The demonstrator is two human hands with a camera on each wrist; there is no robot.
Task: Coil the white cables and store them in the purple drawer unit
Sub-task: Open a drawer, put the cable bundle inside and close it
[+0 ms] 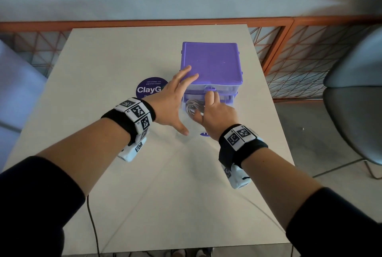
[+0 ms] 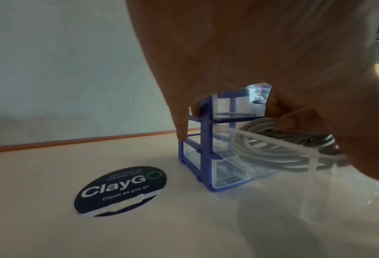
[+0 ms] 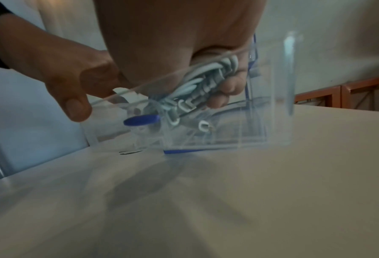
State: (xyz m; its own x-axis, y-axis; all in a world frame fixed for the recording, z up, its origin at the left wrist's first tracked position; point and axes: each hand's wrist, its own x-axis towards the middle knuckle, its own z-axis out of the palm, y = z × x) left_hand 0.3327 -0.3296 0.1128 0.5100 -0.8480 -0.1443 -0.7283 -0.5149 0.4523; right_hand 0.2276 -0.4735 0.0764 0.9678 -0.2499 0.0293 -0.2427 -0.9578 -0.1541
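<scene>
The purple drawer unit (image 1: pixel 213 62) stands on the white table (image 1: pixel 144 184). Its middle clear drawer (image 2: pixel 307 157) is pulled out toward me. My left hand (image 1: pixel 177 99) rests with straight fingers on the unit's top front-left corner, thumb spread toward the drawer's front. My right hand (image 1: pixel 206 105) reaches into the pulled-out drawer, fingers (image 3: pixel 230 87) curled round a coil of white cables (image 1: pixel 193 109). The coil (image 2: pixel 272 153) sits inside the drawer's clear walls, with white plug ends (image 3: pixel 184 106) hanging below it. The drawer's purple knob (image 3: pixel 140 120) faces me.
A round dark ClayGo sticker (image 1: pixel 152 89) lies on the table left of the unit. An orange mesh railing (image 1: pixel 289 50) runs behind the table. A grey chair (image 1: pixel 355 101) stands to the right. A black cord (image 1: pixel 93 221) hangs off the near left edge.
</scene>
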